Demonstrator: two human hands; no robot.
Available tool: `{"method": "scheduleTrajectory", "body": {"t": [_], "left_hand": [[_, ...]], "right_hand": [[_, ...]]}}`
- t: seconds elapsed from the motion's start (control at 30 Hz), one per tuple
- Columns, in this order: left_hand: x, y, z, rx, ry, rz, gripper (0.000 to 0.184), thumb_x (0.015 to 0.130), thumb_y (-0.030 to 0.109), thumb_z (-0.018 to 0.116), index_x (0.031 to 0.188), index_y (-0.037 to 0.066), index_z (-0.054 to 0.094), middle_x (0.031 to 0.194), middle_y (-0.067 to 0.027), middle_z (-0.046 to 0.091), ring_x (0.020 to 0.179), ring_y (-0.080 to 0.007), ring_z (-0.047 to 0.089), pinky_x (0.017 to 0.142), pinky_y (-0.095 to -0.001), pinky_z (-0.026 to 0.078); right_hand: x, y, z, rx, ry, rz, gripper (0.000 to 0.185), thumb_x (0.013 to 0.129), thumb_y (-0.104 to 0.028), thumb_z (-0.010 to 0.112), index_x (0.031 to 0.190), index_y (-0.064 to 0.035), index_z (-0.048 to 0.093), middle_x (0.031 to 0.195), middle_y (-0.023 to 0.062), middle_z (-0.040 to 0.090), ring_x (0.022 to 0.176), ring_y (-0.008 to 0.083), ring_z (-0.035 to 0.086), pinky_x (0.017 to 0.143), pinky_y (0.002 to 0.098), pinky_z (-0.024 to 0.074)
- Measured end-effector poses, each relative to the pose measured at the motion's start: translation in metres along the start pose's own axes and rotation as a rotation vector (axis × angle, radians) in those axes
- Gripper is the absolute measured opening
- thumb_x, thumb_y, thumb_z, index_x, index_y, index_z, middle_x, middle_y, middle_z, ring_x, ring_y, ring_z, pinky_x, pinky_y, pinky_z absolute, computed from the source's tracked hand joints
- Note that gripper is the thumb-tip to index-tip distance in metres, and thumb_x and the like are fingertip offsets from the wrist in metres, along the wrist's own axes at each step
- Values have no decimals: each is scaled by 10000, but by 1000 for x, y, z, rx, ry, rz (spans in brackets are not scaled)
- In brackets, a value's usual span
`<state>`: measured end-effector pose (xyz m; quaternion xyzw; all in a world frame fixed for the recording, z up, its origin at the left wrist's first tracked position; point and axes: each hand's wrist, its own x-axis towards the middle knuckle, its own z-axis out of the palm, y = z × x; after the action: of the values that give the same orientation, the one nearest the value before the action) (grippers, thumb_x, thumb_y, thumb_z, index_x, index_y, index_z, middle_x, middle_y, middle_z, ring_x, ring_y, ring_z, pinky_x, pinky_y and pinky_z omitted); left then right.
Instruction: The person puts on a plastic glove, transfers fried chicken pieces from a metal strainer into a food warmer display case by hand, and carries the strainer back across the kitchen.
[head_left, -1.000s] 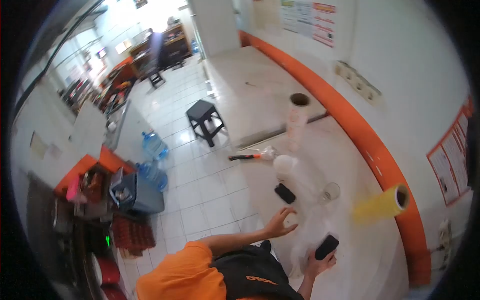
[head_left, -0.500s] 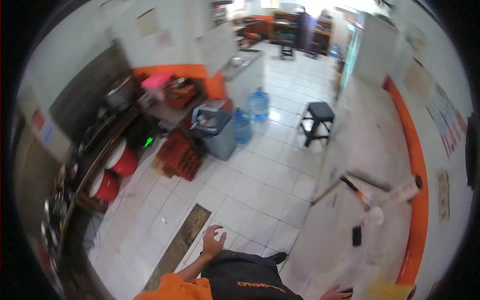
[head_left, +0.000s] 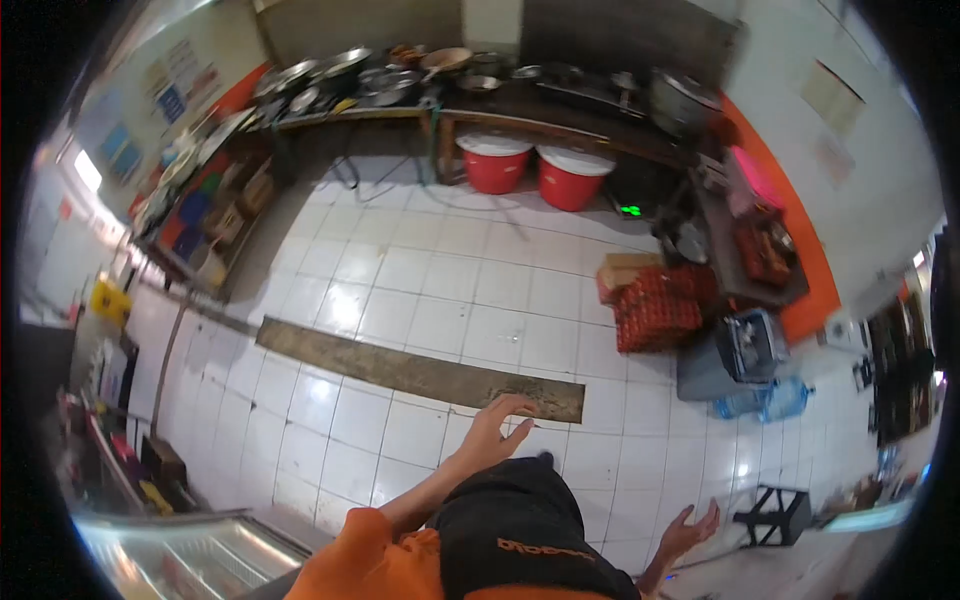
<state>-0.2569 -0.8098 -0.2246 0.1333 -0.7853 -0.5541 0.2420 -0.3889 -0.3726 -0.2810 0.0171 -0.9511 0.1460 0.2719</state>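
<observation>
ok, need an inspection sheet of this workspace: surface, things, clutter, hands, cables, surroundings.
Surface: white tiled floor, brown strip across it.
Job's things: nothing seen in hand; black stool appears nearest the right hand.
Clutter: pans crowd the far counter; red trays stacked beside grey bin.
Hands: left hand open, empty; right open, apparently empty.
Cables: dark line below counter, cable or hose unclear.
Surroundings: two white-lidded red buckets, blue water bottles.

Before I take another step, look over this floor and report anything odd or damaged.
The long brown strip in the white tile floor: it interrupts the tiling and looks rough, darkly stained near the left hand. Damage or a cover, I cannot tell.
</observation>
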Motion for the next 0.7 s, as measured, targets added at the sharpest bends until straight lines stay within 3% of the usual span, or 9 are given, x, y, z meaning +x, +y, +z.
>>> {"method": "scheduleTrajectory", "body": {"t": [0.1,0.2,0.3,0.4,0.6,0.7], "left_hand": [[19,50,-84,-114,-79,117,258,862,82,695,1113,45,653,1185,-141,649,1153,-296,613,1001,-426,470],[39,100,-163,-624,-394,343,249,847,89,707,1085,41,651,1157,-173,630,1148,-345,585,980,-458,454],[75,103,-217,-708,-486,606,305,866,149,690,1153,82,615,1210,-157,605,1172,-359,561,991,-496,431],[123,85,-269,-627,-439,718,361,885,210,673,1222,123,579,1263,-140,580,1196,-372,538,1002,-533,408],[190,53,-384,-440,-264,723,474,922,330,638,1360,205,507,1368,-107,530,1243,-400,491,1023,-608,362],[209,31,-436,-391,-168,719,530,941,390,621,1428,246,471,1421,-91,506,1267,-414,467,1034,-645,340]], "right_hand": [[59,-88,64,128,-125,-214,440,878,-53,615,1308,-23,531,1228,198,558,1209,372,487,1031,504,374],[114,-188,126,259,-241,-371,393,869,-46,614,1258,-18,563,1198,196,571,1180,379,502,1010,484,392],[154,-304,192,361,-288,-484,332,871,-63,606,1199,-11,604,1156,197,593,1142,383,531,993,459,417],[172,-447,254,506,-375,-600,321,882,-71,600,1198,-12,603,1175,191,594,1141,373,535,1008,454,416],[142,-781,352,885,-579,-896,327,854,-44,633,1181,-32,619,1159,157,603,1108,334,548,1022,438,389],[95,-952,343,1114,-767,-1099,331,812,-55,672,1141,-44,644,1126,142,635,1098,325,559,995,423,417]]}}
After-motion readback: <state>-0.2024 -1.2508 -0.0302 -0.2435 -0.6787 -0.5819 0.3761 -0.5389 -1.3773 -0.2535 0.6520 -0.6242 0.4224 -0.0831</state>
